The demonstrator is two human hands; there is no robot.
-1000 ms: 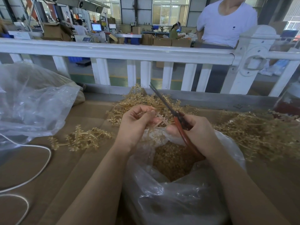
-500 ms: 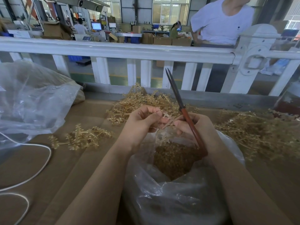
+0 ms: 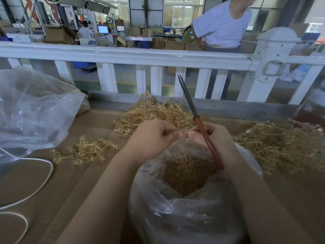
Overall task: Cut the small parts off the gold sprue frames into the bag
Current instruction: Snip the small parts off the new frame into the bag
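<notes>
My left hand (image 3: pixel 153 138) pinches a small gold piece right above the mouth of the clear plastic bag (image 3: pixel 175 217), which holds a heap of cut gold parts (image 3: pixel 186 175). My right hand (image 3: pixel 216 138) grips red-handled scissors (image 3: pixel 202 127), blades together and pointing up and away; its fingertips meet my left hand's fingertips at the small piece. Loose gold sprue frames lie in a pile (image 3: pixel 158 111) behind my hands, another pile (image 3: pixel 281 143) on the right, and one frame (image 3: pixel 86 151) on the left.
The brown cardboard work surface (image 3: pixel 79 182) ends at a white railing (image 3: pixel 123 56). A large crumpled clear bag (image 3: pixel 31 113) sits at the left, with a white cable (image 3: pixel 44 182) looping below it. A person in a white shirt (image 3: pixel 223 25) stands beyond the railing.
The scissors swung from pointing up-left with blades parted to upright with blades together. My two hands drew closer until their fingertips met over the bag.
</notes>
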